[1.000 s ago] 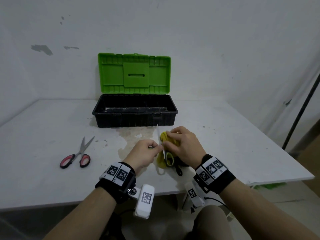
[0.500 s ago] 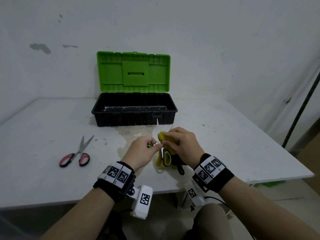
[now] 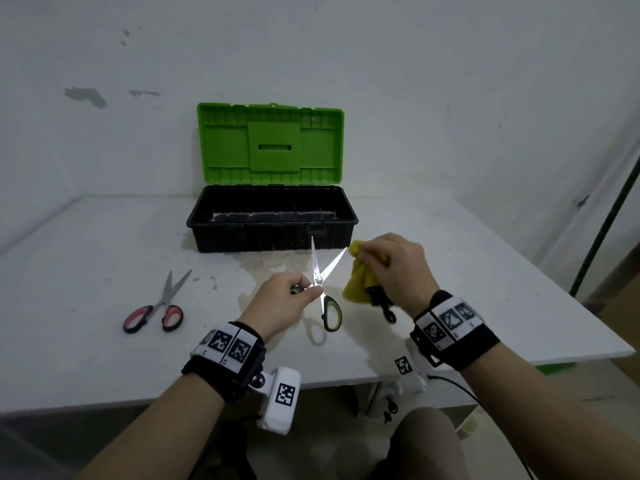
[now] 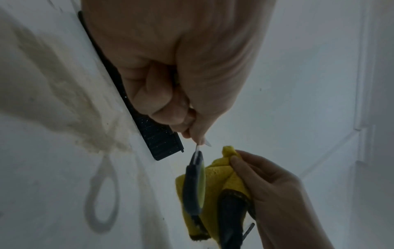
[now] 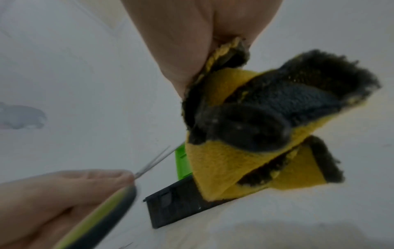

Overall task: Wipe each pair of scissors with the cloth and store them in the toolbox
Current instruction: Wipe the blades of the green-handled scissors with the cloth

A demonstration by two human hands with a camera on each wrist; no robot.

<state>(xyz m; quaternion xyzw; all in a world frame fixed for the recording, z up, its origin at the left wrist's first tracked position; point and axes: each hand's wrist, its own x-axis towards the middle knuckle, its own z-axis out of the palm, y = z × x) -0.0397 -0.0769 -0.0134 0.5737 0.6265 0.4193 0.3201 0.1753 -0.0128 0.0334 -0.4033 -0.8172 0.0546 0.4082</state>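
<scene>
A white table [image 3: 86,271] stands against a pale wall. Above its front part the left hand [image 3: 280,301] pinches the green-handled scissors [image 3: 323,289] near the pivot, with the blades spread apart and pointing up. Just to their right, the right hand [image 3: 394,268] holds the yellow cloth [image 3: 360,282] bunched in curled fingers, close to one blade tip. Behind them the toolbox [image 3: 273,220] stands open, its green lid upright. The red-handled scissors [image 3: 156,306] lie on the table, well apart on the left.
</scene>
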